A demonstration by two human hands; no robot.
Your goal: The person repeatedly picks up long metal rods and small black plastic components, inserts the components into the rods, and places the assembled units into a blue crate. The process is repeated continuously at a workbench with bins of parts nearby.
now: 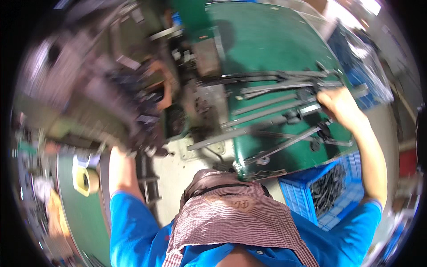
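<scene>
My right hand (336, 101) is over the right side of the green table, its fingers closed around the black-jointed end of a grey metal tube (249, 129). That tube slants left and overhangs the table's near left edge. More thin metal tubes (267, 107) with dark fittings lie beside and beyond it. A bent tube (284, 149) with a black fitting lies closer to me. My left hand (117, 152) reaches under the large grey machine (84, 102); its fingers are hidden behind the machine body.
The green table (267, 40) extends away on the right. Below its near edge stands a blue crate (298, 193) of small dark parts. Beyond the right edge is a plastic-covered blue container (356, 62). A tape roll (86, 180) sits on a green surface at left.
</scene>
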